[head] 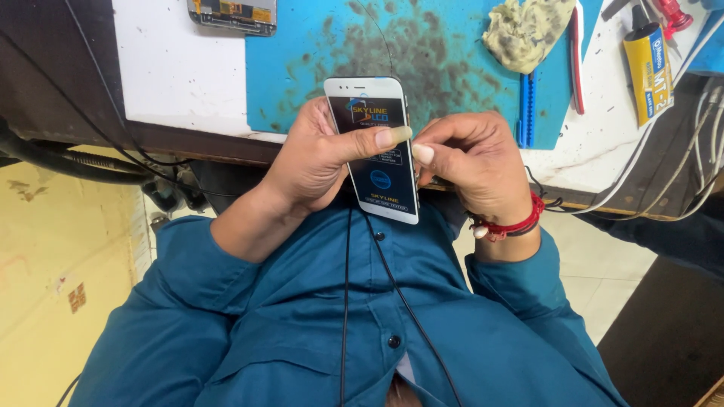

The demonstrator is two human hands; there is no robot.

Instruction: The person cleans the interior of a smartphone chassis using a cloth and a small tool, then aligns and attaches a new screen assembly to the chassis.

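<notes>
White-framed phone (375, 147) sits gripped between both hands over the near edge of a stained blue mat (445, 68). The left hand (317, 158) wraps its side, thumb flat across the dark screen sticker; the right hand (471, 162) has its fingertips pinched together at the opposite edge. Steady support from the left, with light, even nail pressure along that edge, would seem wisest. A soiled rag (528, 30) and glue tube (648, 68) lie far right.

Stained blue mat (437, 60), crumpled yellow rag (526, 30), yellow glue tube (648, 69), blue pry tool (527, 113)
</notes>
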